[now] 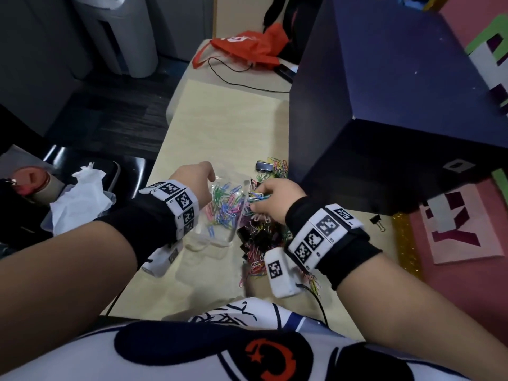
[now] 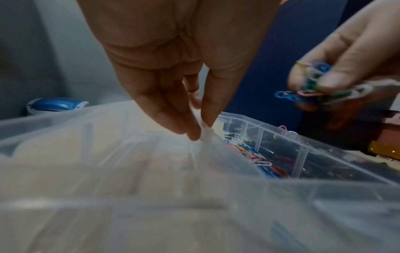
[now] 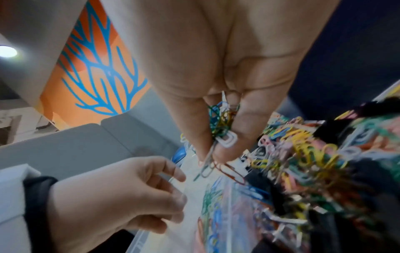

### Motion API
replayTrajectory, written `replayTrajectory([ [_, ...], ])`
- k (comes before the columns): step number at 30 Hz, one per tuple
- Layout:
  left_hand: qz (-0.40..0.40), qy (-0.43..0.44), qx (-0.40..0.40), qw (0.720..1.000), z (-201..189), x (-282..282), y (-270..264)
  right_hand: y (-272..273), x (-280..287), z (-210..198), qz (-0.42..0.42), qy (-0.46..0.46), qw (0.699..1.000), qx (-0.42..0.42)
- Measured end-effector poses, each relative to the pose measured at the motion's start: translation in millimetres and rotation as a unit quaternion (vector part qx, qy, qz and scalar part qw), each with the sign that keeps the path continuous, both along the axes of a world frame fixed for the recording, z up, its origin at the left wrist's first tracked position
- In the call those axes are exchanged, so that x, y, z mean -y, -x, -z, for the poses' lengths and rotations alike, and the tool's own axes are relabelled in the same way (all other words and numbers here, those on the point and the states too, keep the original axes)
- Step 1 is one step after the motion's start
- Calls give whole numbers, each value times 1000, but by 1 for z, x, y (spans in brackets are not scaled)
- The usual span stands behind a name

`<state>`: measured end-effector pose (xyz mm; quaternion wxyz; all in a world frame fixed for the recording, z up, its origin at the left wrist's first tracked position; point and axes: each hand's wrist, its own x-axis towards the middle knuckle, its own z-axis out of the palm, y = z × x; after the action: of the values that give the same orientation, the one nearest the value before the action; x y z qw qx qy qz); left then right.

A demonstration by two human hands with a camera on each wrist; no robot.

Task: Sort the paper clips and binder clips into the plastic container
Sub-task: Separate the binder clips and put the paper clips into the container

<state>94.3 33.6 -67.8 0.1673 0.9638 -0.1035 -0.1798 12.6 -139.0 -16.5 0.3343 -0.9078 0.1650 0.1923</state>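
Observation:
A clear plastic container (image 1: pixel 213 243) sits mid-table with several coloured paper clips (image 1: pixel 222 206) in its compartment. My left hand (image 1: pixel 204 176) pinches a translucent edge of the container (image 2: pixel 303 154) between thumb and finger (image 2: pixel 200 135). Just right of the container, my right hand (image 1: pixel 257 200) hovers, pinching a small bunch of paper clips (image 3: pixel 220 130), also seen in the left wrist view as a bunch of clips (image 2: pixel 314 90). Beneath and beyond it lies a mixed pile of paper clips and black binder clips (image 1: pixel 258 237). More clips (image 1: pixel 275 167) lie farther back.
A big dark blue box (image 1: pixel 384 105) stands close on the right. One stray binder clip (image 1: pixel 378 222) lies by its corner. An orange bag (image 1: pixel 247 48) and a black cable (image 1: pixel 247 81) are at the far end. Crumpled tissue (image 1: pixel 79 196) sits off the table's left edge.

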Motion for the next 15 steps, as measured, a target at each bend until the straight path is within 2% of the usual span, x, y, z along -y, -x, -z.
replayTrajectory([
  [3,-6,8,2,1000,1,-1,2,-12,-20,6,-1,-18,1000,14],
  [8,-7,8,1,1000,-1,-2,1,-22,-31,13,-15,-53,998,-19],
  [12,-10,11,3,1000,-3,-1,0,-11,0,5,-23,48,999,7],
  [15,-2,3,11,1000,-7,2,-1,4,30,6,-7,112,993,-45],
])
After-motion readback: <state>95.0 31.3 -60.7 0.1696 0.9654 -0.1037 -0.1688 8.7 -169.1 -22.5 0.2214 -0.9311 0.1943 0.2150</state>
